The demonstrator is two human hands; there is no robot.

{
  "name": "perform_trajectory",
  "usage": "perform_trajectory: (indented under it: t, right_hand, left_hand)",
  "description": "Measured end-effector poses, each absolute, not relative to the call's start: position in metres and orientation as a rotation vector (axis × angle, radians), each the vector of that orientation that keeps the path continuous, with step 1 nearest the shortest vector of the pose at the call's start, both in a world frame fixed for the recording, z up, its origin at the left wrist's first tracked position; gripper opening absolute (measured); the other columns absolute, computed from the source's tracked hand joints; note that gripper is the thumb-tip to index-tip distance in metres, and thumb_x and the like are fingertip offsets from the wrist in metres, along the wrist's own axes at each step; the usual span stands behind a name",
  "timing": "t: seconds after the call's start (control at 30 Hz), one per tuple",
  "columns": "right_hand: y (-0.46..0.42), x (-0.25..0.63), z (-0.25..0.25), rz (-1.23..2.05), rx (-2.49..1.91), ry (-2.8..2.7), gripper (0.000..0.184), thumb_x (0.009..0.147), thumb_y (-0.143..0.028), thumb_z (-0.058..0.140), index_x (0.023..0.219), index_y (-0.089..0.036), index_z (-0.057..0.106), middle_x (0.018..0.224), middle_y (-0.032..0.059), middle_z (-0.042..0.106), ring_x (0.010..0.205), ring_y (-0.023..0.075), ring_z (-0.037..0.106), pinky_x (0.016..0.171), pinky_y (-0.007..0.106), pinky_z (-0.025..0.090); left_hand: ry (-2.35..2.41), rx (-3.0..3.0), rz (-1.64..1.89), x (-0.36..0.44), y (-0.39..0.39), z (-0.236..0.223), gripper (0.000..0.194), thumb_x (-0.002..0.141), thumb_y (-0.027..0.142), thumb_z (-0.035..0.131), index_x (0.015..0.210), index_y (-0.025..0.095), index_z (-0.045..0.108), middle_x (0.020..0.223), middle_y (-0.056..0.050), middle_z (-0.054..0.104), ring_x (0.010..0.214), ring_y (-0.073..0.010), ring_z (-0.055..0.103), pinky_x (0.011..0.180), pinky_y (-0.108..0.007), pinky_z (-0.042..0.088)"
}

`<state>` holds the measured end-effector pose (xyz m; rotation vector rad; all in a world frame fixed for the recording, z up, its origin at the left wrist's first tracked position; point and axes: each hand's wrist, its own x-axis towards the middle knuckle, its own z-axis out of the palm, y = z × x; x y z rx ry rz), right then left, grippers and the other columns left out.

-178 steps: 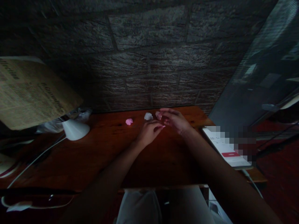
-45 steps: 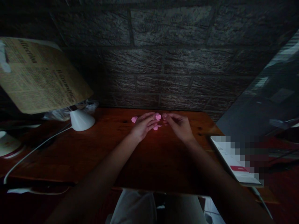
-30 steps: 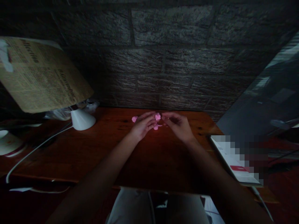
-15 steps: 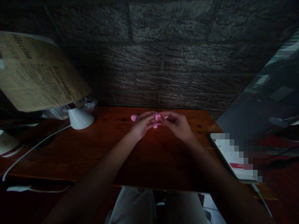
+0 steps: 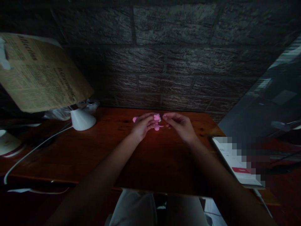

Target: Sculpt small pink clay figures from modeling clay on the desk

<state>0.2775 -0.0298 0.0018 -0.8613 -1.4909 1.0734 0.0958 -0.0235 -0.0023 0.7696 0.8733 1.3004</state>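
left hand (image 5: pixel 142 127): holds pink lump (image 5: pixel 156 117) | right hand (image 5: pixel 181 125): just beside it

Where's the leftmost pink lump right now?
In the head view, the pink lump lies left of centre on the wooden table, partly hidden behind the left hand, with the white lamp base farther left.

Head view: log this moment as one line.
left hand: holds pink piece | right hand: close but apart from it, grip unclear | table: pink lump beside left hand
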Motion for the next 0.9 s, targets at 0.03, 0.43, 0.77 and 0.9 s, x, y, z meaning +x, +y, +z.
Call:
perform_trajectory:
  t: [0.03,0.43,0.77,0.9]
  right_hand:
    - [-0.029,0.278,0.002,1.064,-0.861,-1.484,0.026,0.08,-0.044,0.081,0.094,-0.022,0.078,0.088,0.004,0.078,0.069,0.0156,0.07,0.065,0.03,0.057]
    - [-0.03,0.273,-0.008,0.863,-0.825,-1.576,0.022,0.084,-0.037,0.076,0.098,-0.022,0.078,0.095,0.006,0.08,0.075,0.0182,0.074,0.07,0.032,0.061]
    - [-0.033,0.272,-0.004,0.743,-0.847,-1.709,0.018,0.088,-0.038,0.072,0.098,-0.025,0.079,0.096,0.0038,0.08,0.077,0.0179,0.074,0.071,0.03,0.061]
    - [-0.031,0.273,-0.006,0.719,-0.872,-1.706,0.02,0.087,-0.04,0.072,0.097,-0.024,0.079,0.095,0.0047,0.08,0.072,0.0172,0.072,0.066,0.03,0.059]
  left_hand:
    - [0.883,0.768,1.306,0.096,-0.023,-0.002,0.005,0.083,0.013,0.074,0.088,0.015,0.076,0.08,-0.006,0.078,0.072,-0.0144,0.072,0.074,-0.027,0.057]
    - [0.878,0.956,1.343,0.098,-0.027,-0.005,0.018,0.076,0.02,0.082,0.091,0.015,0.075,0.085,-0.007,0.078,0.075,-0.0163,0.074,0.07,-0.028,0.06]
    - [0.884,0.964,1.366,0.1,-0.029,-0.002,0.017,0.073,0.019,0.083,0.088,0.014,0.076,0.083,-0.006,0.078,0.071,-0.0149,0.072,0.066,-0.026,0.059]
    - [0.87,0.958,1.359,0.1,-0.029,-0.002,0.02,0.072,0.021,0.084,0.089,0.014,0.076,0.083,-0.006,0.078,0.071,-0.0149,0.072,0.065,-0.026,0.059]
